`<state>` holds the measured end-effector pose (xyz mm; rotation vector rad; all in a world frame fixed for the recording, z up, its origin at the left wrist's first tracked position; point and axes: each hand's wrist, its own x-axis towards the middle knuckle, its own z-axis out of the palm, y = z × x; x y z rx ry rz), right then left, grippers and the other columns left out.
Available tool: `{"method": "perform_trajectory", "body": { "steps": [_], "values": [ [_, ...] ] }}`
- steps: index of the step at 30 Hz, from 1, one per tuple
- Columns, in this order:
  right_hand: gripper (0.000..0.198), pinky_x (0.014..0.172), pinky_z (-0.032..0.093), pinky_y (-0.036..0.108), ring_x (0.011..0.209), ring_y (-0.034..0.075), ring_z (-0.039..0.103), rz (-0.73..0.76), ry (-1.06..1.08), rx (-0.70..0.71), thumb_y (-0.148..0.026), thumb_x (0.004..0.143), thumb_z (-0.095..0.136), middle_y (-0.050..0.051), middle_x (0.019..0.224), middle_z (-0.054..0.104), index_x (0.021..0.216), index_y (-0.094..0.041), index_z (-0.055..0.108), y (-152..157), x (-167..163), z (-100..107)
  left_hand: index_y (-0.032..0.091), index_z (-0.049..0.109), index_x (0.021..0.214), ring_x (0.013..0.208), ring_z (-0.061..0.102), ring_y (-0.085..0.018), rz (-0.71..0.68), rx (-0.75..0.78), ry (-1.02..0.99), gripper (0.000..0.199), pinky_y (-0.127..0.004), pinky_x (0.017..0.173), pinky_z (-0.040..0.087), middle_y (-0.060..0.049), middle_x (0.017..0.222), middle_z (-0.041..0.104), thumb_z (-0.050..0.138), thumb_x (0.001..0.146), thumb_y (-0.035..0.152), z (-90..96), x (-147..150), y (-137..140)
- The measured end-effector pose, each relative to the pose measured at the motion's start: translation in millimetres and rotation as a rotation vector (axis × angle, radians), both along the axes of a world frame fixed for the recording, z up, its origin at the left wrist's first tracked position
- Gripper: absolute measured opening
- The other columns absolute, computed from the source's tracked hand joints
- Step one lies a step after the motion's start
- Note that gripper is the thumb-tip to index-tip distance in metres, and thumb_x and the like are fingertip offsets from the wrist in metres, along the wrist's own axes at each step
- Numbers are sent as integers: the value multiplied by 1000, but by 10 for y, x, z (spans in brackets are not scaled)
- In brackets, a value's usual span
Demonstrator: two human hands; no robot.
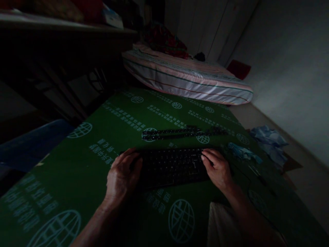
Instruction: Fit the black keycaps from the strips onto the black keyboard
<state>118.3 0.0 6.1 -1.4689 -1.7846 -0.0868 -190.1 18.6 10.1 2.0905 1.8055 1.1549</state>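
A black keyboard (pixel 171 168) lies in front of me on a green surface printed with white globes and writing. My left hand (pixel 124 168) is curled round its left end, the thumb along the near side of that end. At the opposite end, my right hand (pixel 216 166) grips the edge, its thumb and index finger close together by the upper right corner. Beyond the keyboard, a band of small black keycaps (pixel 169 133) stretches across the green sheet (pixel 102 178). The dim light hides most detail of the keys.
Right of the keyboard lie a crumpled blue cloth (pixel 244 152) and a slim tool (pixel 257 173), with a thin cable nearby. A mattress with a striped cover (pixel 190 79) stands beyond. Crumpled fabric (pixel 268 140) is on the floor, and a dark table (pixel 64 27) is at left.
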Motion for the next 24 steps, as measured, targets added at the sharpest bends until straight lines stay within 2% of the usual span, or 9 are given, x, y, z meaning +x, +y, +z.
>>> {"method": "perform_trajectory", "body": {
  "steps": [15, 20, 24],
  "values": [
    [19, 81, 56, 32, 83, 18, 67, 63, -11, -27, -24, 86, 52, 7, 90, 72, 89, -20, 71, 399, 19, 68, 18, 65, 94, 101, 62, -27, -11, 29, 47, 32, -43, 90, 51, -11, 111, 66, 47, 85, 42, -26, -54, 13],
    [19, 80, 54, 31, 83, 18, 67, 70, -25, -115, -22, 84, 53, 7, 89, 72, 87, -20, 72, 661, 68, 71, 17, 67, 94, 101, 62, -29, 5, 28, 70, 35, -45, 90, 51, -12, 110, 67, 45, 86, 43, -44, -69, 13],
    [20, 85, 51, 31, 89, 18, 66, 29, -158, -237, -20, 83, 54, 6, 94, 71, 90, -21, 73, 957, 111, 115, 17, 67, 95, 102, 63, -28, 3, 34, 90, 34, -45, 91, 51, -12, 111, 67, 46, 86, 43, -50, -82, -1]
  ]
}}
